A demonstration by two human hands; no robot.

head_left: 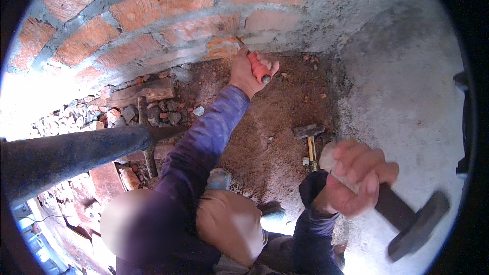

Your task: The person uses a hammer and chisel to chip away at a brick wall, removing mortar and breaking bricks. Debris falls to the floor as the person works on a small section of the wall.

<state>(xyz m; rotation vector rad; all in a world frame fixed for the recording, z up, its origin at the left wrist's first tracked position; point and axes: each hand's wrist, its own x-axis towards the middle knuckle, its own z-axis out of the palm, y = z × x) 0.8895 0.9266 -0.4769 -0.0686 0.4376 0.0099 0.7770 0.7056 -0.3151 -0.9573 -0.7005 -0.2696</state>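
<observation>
My left hand (245, 71) is closed round a chisel with a red ribbed grip (258, 67). The chisel's dark tip points at an orange brick (223, 47) low in the brick wall, close to the dirt floor. Whether the tip touches the brick or the joint beside it I cannot tell. Over on the right, my right hand (359, 175) grips a hammer by its handle, held up off the ground. Its dark, blocky head (419, 226) hangs out beyond the fist, slightly blurred. A second hammer (309, 132) with a yellow-and-black handle lies on the dirt between my arms.
A rough plastered wall (407, 86) rises on the right and meets the brick wall (163, 7) at a corner. To the left, a dark post-like bar with a metal crosspiece (147, 135) juts in beside my left arm. Broken bricks and stones (168, 112) litter the ground there.
</observation>
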